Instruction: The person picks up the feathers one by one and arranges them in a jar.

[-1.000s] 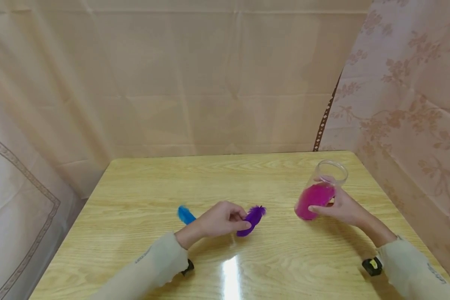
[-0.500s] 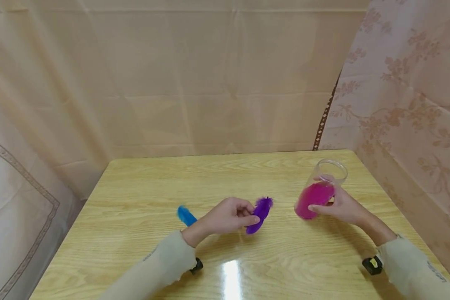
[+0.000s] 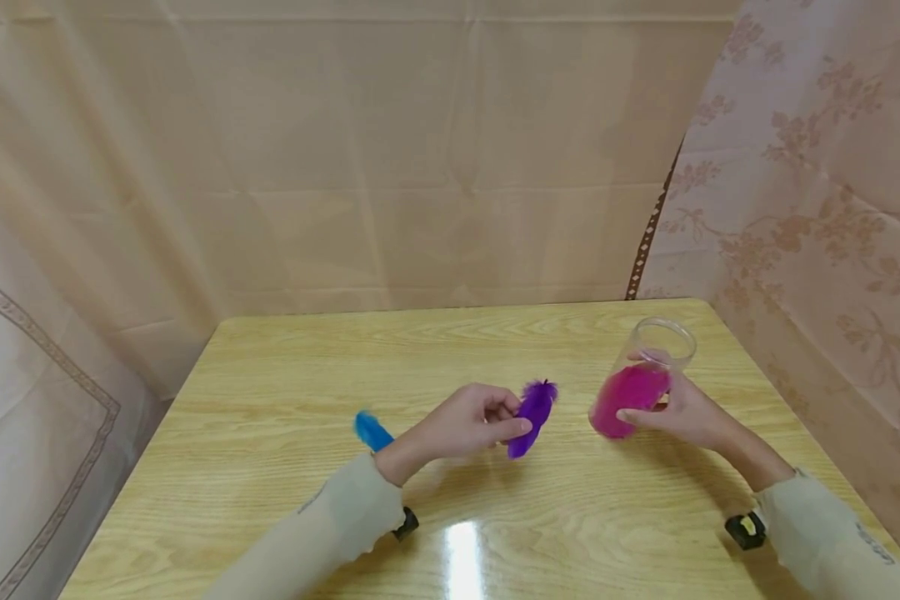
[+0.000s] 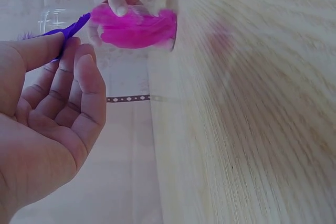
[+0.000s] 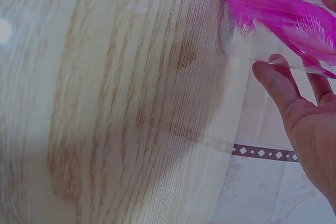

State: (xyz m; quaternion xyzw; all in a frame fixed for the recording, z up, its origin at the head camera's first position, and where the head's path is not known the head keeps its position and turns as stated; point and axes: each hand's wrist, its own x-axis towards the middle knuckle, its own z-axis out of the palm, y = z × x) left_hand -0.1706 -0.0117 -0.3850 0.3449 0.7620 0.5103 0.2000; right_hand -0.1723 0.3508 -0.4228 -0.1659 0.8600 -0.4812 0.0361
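Between thumb and fingers, my left hand [image 3: 465, 423] pinches a purple feather [image 3: 534, 417] above the middle of the table. In the left wrist view the purple feather [image 4: 67, 35] sticks out past the thumb tip. My right hand [image 3: 686, 414] grips a clear glass [image 3: 663, 337] at the table's right side. Pink feathers [image 3: 630, 398] fill its lower part, and the right wrist view shows several pink feathers [image 5: 294, 17] through the wall. A blue feather [image 3: 372, 430] lies on the table behind my left wrist, which partly hides it.
The wooden table [image 3: 330, 358] reaches back to a beige curtain [image 3: 420, 167]. A flowered cloth [image 3: 832, 208] hangs along the right side. Light reflects off the tabletop near the front.
My left hand has moved right and slightly away from me with the purple feather, closer to the glass. The right hand and the glass have stayed in place.
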